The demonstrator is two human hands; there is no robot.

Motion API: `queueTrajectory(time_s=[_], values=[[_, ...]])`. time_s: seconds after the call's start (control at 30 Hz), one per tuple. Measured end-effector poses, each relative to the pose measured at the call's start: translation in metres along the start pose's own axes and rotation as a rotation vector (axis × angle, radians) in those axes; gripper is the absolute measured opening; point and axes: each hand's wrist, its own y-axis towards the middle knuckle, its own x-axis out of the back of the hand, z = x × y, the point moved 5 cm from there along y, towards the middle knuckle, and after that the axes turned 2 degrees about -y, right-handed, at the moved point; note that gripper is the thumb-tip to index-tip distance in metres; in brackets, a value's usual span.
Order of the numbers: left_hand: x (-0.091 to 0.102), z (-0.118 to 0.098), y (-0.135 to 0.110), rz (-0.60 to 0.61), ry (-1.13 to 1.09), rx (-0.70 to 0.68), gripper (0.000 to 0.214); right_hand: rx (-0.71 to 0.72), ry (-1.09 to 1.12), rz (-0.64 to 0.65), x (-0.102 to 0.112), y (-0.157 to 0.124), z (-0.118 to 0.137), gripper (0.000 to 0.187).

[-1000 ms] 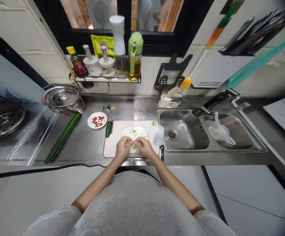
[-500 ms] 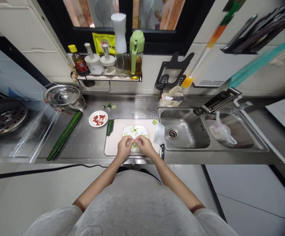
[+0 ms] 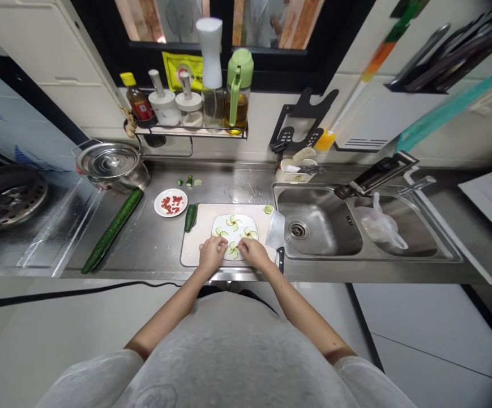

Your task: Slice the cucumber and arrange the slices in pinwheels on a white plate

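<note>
A white squarish plate lies on the pale cutting board, bearing pinwheels of thin cucumber slices, some with a red bit at the centre. My left hand is over the plate's lower left edge, fingertips pinched together. Across from it, my right hand pinches at the lower right, beside the nearest pinwheel. Whatever is between the fingers of either hand is too small to make out. A cleaver rests on the board's right side, and a cut cucumber piece on its left.
Left of the board are a small white plate of chopped red bits and a whole cucumber. A lidded steel pot stands behind. To the right is a double sink with a plastic bag. Bottles line a wall rack.
My hands have moved apart from nearly touching above the plate, the left going left and the right slightly right. More of the cucumber pinwheels shows now. The view has shifted slightly.
</note>
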Motion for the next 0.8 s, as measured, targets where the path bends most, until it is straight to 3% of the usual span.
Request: queueTrajectory(time_s=[0.8], values=[[-0.027,-0.006,0.012,0.172,0.213,0.023,0.013,-0.022,-0.316,0.163,-0.012,0.005,0.013,0.026]])
